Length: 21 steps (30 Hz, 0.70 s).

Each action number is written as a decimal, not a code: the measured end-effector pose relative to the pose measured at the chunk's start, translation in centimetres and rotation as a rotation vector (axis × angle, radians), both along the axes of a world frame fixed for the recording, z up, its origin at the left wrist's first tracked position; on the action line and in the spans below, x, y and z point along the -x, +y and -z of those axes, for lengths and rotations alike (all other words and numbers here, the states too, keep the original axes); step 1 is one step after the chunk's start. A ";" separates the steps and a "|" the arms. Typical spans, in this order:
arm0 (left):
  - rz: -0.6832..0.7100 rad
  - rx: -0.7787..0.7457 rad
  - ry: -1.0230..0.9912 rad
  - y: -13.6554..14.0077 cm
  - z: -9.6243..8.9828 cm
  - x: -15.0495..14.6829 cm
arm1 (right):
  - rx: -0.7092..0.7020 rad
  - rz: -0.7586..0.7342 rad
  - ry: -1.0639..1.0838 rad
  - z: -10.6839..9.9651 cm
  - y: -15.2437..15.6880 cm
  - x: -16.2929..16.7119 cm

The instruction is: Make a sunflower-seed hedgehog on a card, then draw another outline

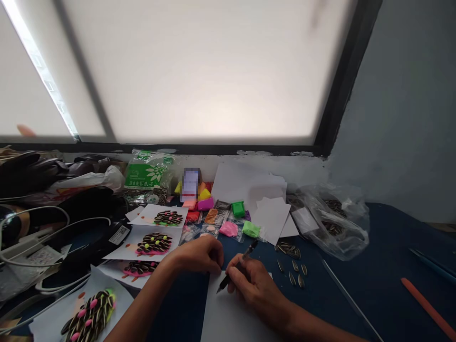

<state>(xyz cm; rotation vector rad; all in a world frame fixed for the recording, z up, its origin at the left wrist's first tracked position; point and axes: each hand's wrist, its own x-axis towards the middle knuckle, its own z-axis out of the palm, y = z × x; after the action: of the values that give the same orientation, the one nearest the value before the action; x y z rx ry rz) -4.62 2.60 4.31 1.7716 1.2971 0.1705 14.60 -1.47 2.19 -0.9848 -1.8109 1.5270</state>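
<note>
With right hand (253,285) closed around a black pen (250,249), points its tip down at the upper left of a white sheet (221,319), and with left hand (204,254) half-curled at that sheet's top edge, leaves any hold there hidden from view.

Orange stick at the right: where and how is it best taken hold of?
Probably around the middle of the visible part of the orange stick, from above, with the grip closing across its narrow width. It is long and slim and lies on the blue table, with bare surface along both sides; one end is outside the frame.
</note>
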 end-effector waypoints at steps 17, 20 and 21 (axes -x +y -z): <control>-0.228 -0.779 0.197 -9.3 5.9 -0.4 | -0.082 0.000 0.071 0.7 0.2 0.0; -0.108 -0.833 0.334 -9.6 7.3 -0.3 | -0.089 -0.001 0.059 0.7 0.2 -0.1; -0.074 -0.837 0.375 -9.7 7.3 -0.3 | -0.098 0.000 0.051 0.7 0.3 -0.1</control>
<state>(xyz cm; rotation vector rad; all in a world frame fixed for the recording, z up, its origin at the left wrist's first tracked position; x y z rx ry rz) -4.32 -7.08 -2.99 2.5446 1.7083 0.4975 14.73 -1.22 1.47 -0.8919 -1.8316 1.4355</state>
